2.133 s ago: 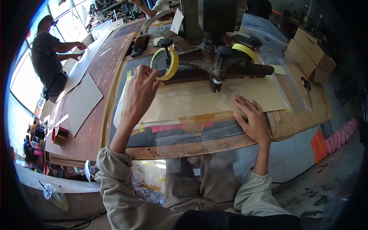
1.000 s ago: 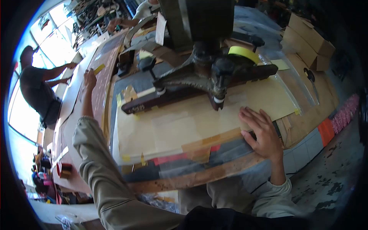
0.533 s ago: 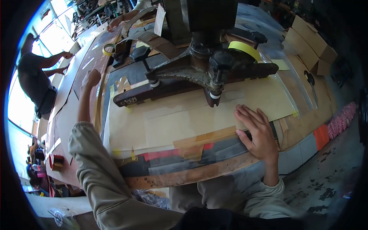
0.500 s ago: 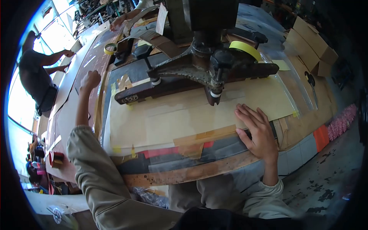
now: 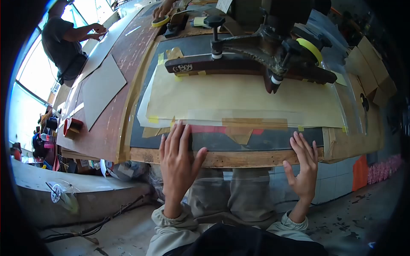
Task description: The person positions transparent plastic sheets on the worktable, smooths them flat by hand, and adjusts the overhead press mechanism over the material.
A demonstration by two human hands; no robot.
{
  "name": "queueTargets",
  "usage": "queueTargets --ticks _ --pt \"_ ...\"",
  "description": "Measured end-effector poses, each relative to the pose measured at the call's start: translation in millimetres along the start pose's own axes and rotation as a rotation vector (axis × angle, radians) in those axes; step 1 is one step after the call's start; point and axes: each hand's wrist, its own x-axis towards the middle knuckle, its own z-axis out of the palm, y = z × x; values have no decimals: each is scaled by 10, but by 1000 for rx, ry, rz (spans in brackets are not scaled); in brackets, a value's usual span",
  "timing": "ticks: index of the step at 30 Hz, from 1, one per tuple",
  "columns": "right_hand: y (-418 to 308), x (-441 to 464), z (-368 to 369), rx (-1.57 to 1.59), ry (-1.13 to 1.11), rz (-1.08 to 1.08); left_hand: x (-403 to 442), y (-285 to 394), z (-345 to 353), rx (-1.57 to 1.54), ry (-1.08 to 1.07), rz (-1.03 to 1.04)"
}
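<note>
A: Position of the sheet [image 5: 239,100]?

B: Flat on the dark mat [image 5: 277,145], its long side running along the near edge of the tabletop [image 5: 239,160]. The bar [image 5: 243,67] of the machine [image 5: 267,47] crosses its far part; contact cannot be told. Brown tape [image 5: 256,123] lies along its near side.

A: Grip?

B: None seen. The left hand [image 5: 177,155] is spread, fingers long, tips beside the sheet's near left side; whether they touch it is unclear. The right hand [image 5: 304,162] is also spread, fingers slightly bent, tips over the mat towards the tabletop's near right corner, just short of the sheet. Neither appears to hold anything; whether a clear film lies under the palms cannot be told.

A: Handling estimate?

B: Probably light, thin and pliable, able to crease or tear. Likely to slide under flat pressure, unless the tape restrains it. Best hold, in judgement: both near corners, broad fingers above, thumbs below.
</note>
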Motion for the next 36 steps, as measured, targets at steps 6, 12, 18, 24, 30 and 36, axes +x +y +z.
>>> queueTargets --ticks 6,12,18,24,30,36 --pt "-43 42 -3 10 80 0 -46 10 66 -147 103 -13" --pt "25 174 -60 36 87 32 -785 -100 282 -418 388 -56" --pt "-13 824 58 -89 161 -112 -1121 85 588 -828 330 -301" --pt "72 1120 -260 121 -218 -64 -1159 74 649 -1135 203 -352" --pt "51 1290 -864 423 -151 -44 -807 172 439 -1130 354 -120" --pt "-54 1406 -1335 430 -84 -147 -428 226 349 -1245 382 -113"
